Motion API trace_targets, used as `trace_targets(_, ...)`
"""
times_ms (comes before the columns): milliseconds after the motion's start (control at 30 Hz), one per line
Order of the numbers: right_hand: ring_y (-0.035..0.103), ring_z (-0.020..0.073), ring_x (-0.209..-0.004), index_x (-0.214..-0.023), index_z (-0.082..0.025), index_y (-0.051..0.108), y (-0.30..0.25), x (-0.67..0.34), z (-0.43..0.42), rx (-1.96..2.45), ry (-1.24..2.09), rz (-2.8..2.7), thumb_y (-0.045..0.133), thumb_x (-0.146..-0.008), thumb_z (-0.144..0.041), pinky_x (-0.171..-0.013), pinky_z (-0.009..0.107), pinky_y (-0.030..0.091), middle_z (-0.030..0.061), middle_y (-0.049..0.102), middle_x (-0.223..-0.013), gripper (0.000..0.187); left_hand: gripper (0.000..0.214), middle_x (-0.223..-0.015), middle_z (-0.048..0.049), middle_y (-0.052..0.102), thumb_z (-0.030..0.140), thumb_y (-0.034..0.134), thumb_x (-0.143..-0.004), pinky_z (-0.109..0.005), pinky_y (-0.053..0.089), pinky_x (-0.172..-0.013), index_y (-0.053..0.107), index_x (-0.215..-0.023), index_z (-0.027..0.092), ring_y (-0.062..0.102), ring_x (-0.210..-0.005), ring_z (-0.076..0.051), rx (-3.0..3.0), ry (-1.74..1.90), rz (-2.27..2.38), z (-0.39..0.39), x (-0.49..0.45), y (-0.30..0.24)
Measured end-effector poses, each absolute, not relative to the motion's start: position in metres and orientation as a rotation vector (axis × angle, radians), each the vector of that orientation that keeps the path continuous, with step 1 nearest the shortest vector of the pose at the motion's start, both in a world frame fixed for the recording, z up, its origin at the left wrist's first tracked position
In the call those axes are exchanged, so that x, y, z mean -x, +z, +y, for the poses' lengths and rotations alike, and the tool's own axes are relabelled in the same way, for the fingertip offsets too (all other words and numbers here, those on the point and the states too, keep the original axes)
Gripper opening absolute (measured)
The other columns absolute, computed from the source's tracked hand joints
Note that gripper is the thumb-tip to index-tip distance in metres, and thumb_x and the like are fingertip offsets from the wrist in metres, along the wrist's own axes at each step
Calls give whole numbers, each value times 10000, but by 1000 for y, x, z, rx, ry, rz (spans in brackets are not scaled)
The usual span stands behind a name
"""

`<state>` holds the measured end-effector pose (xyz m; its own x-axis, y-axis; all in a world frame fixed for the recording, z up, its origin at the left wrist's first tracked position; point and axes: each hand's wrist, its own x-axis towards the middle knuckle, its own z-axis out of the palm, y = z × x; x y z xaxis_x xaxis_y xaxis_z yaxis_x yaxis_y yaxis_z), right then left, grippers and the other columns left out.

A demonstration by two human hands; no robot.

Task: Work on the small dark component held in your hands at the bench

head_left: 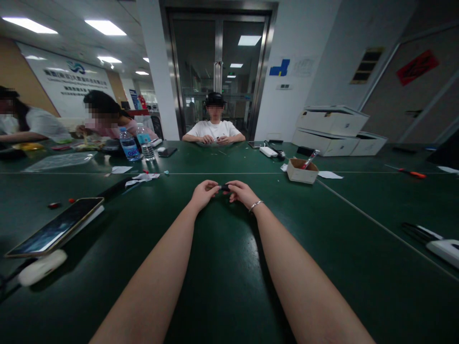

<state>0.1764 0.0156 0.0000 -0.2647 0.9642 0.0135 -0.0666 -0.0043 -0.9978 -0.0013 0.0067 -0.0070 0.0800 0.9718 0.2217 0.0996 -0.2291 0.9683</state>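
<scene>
Above the green table (229, 267), both my arms reach forward and my hands meet at a small black piece with a silvery end (224, 188). Its exact kind is too small to make out. My left hand (204, 195) pinches the silvery left end between thumb and fingertips. The black right end is pinched by my right hand (244, 193), whose lower fingers curl beneath. A silver bracelet (256, 206) circles my right wrist.
A phone (59, 227) and a white earbud-like case (42, 267) lie at left. Bottles (129, 145) stand farther back. At right are a small open box (302, 172), a screwdriver (412, 173) and stacked white boxes (330, 129). A person (215, 129) sits opposite; others sit far left.
</scene>
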Motion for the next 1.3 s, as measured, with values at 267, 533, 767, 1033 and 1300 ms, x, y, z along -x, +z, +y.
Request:
trace_targets(267,546,64,-391,-934,-134,551,2,-175,15,1041,1433,-1332,519,-871,-125,-428,187,518,30,674,-645,72,288,-710,-17,619,371,683,-686,-245,454,-593,592,-866,164,597,-649,-128,-1559,1246,1090,3,2,-5)
trace_targets(533,555,68,-397,-944,-142,544,0,-176,16,1030,1448,-1303,521,-871,-147,-445,200,532,37,685,-673,76,272,-708,-43,649,353,682,-672,-253,452,-624,640,-833,138,596,-658,-127,-1408,1308,1122,9,5,-7)
trace_targets(767,552,62,-405,-975,-154,537,2,-176,14,1020,1448,-1289,513,-880,-156,-450,203,535,31,685,-706,98,266,-667,-25,628,368,659,-690,-218,412,-548,632,-809,131,559,-575,-94,-1279,1357,1112,13,5,-8)
trace_targets(1033,551,54,-413,-979,-156,569,0,-176,15,1006,1461,-1365,529,-866,-145,-444,183,528,19,679,-711,121,260,-660,-29,641,368,674,-694,-242,433,-569,622,-795,133,586,-580,-113,-1370,1256,1113,7,2,-5)
trace_targets(1300,555,58,-436,-977,-145,579,-1,-177,16,983,1460,-1388,549,-852,-137,-461,192,532,34,680,-723,129,251,-630,-31,629,365,654,-724,-240,418,-533,619,-785,124,568,-536,-106,-1391,1243,1118,8,2,-5)
